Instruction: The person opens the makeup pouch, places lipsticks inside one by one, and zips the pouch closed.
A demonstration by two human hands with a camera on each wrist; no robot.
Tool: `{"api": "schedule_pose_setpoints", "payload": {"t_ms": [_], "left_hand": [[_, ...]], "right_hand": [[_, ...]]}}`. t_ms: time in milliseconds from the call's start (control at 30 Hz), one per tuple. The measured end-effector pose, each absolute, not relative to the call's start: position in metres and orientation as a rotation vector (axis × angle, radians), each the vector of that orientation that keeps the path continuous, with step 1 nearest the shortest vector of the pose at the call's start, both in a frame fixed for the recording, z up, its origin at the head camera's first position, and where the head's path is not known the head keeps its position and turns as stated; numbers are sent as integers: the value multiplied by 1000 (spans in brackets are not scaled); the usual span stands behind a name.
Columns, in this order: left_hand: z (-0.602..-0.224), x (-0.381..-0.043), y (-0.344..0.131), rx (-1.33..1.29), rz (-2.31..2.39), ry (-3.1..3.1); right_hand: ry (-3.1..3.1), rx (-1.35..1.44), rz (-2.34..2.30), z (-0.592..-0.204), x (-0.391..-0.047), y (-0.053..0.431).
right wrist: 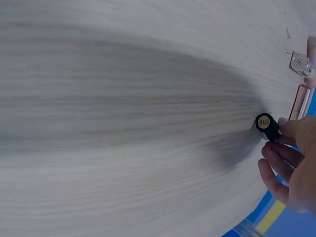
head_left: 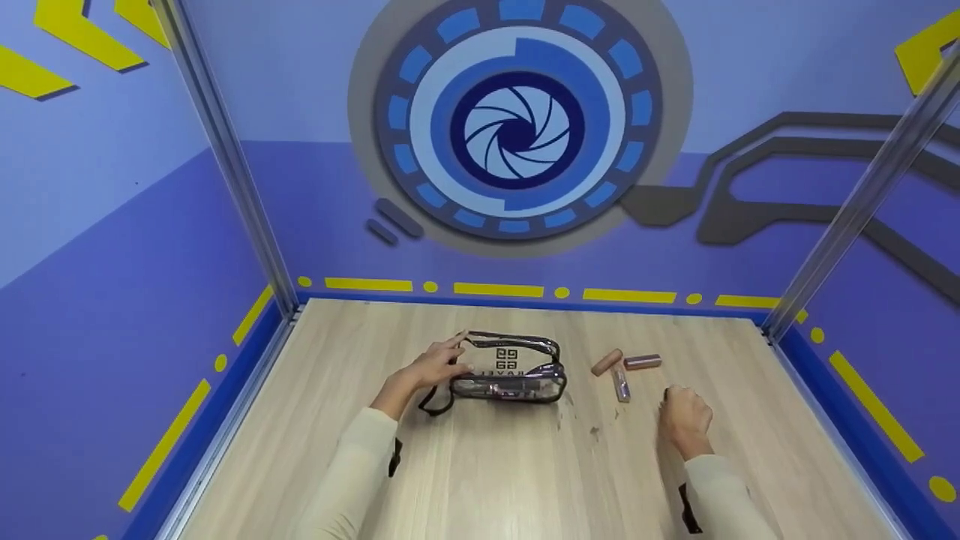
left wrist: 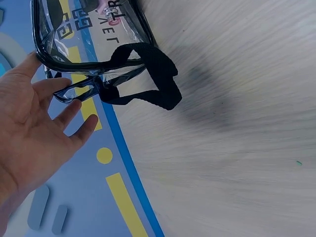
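My right hand (head_left: pixel 685 416) pinches one short black tube (right wrist: pixel 269 126) between thumb and fingers, its round gold-coloured end showing. My left hand (head_left: pixel 431 367) has its fingers spread against one end of a clear pouch (head_left: pixel 506 364); I cannot tell whether they clamp it.

Blue and purple wall panels (head_left: pixel 300 210) rise on three sides, with two metal posts (head_left: pixel 225 150) at the back corners. The wooden table (head_left: pixel 525 465), pale with straight grain, meets the back wall at its far edge. The pouch sits left of the middle, well in from both side edges, with a broad stretch of wood in front. It is one rounded box of see-through plastic with black piping and a square black emblem; the contents are blurred. One looped black strap (left wrist: pixel 162 76) hangs from its left end. Across a strip of wood to its right, three slim, pinkish tubes (head_left: pixel 643 362) lie close together, just beyond my right hand.
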State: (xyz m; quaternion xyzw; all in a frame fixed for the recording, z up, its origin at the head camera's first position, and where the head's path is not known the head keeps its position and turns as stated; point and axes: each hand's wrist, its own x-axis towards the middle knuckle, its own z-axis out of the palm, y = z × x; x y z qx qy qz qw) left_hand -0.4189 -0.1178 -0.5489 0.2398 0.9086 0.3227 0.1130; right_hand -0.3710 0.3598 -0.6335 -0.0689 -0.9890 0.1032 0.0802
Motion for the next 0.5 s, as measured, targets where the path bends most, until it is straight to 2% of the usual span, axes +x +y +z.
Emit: {"api": "schedule_pose_setpoints", "payload": {"t_ms": [500], "left_hand": [[-544, -415, -117, 672, 874, 2661]], "right_hand": [[-3100, -266, 508, -623, -354, 368]]}}
